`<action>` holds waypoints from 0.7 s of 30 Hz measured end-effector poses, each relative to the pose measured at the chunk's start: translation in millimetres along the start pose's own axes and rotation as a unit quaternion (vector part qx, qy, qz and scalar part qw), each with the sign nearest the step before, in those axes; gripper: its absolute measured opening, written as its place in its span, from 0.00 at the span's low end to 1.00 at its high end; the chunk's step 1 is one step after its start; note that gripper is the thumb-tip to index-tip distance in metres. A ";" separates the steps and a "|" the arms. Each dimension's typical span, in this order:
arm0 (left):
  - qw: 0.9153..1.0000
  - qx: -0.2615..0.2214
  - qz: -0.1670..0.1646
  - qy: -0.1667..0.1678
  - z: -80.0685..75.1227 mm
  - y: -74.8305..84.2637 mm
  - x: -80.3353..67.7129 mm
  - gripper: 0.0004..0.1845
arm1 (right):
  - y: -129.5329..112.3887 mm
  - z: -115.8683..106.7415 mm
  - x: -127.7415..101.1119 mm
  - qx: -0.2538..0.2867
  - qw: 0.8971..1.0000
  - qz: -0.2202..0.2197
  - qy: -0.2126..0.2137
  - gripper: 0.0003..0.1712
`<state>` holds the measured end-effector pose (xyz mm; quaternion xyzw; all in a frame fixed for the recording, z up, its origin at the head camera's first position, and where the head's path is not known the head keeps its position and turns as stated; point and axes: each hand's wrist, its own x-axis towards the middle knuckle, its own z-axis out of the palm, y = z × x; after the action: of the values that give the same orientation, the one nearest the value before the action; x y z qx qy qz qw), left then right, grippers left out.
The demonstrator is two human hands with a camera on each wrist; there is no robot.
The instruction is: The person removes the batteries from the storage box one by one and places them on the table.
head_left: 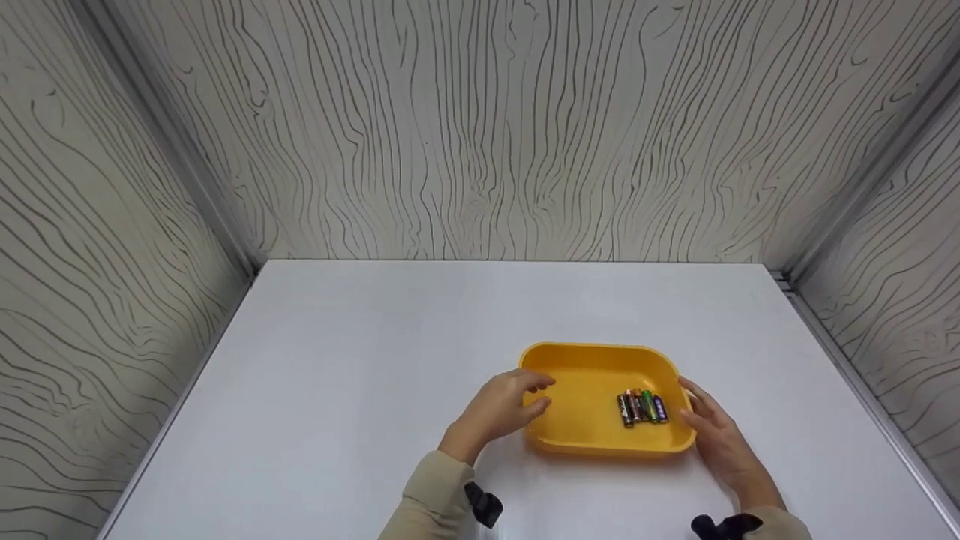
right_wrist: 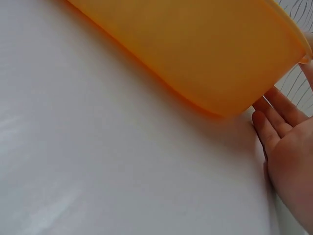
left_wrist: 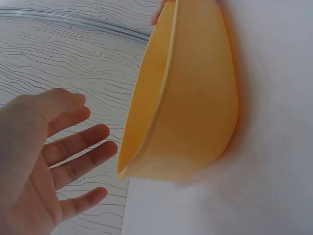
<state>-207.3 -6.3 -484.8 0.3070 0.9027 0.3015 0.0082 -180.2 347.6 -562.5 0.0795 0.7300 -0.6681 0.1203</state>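
A yellow plastic tray (head_left: 592, 349) sits on the white table, right of centre. Several small batteries (head_left: 641, 407) lie side by side in its right half. My left hand (head_left: 523, 397) is at the tray's left rim with its fingers loosely bent; in the left wrist view the left hand (left_wrist: 63, 156) is spread open with a small gap to the tray (left_wrist: 195, 98). My right hand (head_left: 705, 418) lies flat along the tray's right side. In the right wrist view the right hand's fingers (right_wrist: 276, 115) are straight and reach the tray (right_wrist: 195, 49) wall.
The white table (head_left: 337, 375) is closed in by wood-grain walls (head_left: 480, 127) at the back and on both sides. Beige sleeves and black wrist straps (head_left: 484, 504) show at the bottom edge.
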 end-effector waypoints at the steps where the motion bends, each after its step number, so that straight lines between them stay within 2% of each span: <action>1: 1.000 -0.007 -0.006 -0.009 4.3 3.3 3.2 0.16 | 0.1 -1.2 0.0 -0.004 1.000 0.002 0.003 0.37; 8: 0.998 -0.032 -0.046 -0.035 29.8 18.8 25.3 0.16 | -3.2 -7.5 1.6 0.014 1.000 -0.001 -0.015 0.35; 14: 0.991 -0.086 -0.080 -0.066 45.5 22.8 38.1 0.16 | -1.2 -13.6 2.2 0.031 0.999 -0.010 -0.037 0.36; 21: 0.987 -0.088 -0.103 -0.084 61.7 27.4 50.5 0.16 | 3.9 -15.8 2.0 0.048 0.996 -0.034 -0.070 0.34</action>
<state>-220.9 72.5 -511.6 0.2351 0.8954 0.3505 0.1417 -182.1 363.6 -565.6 0.0133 0.6891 -0.7101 0.1439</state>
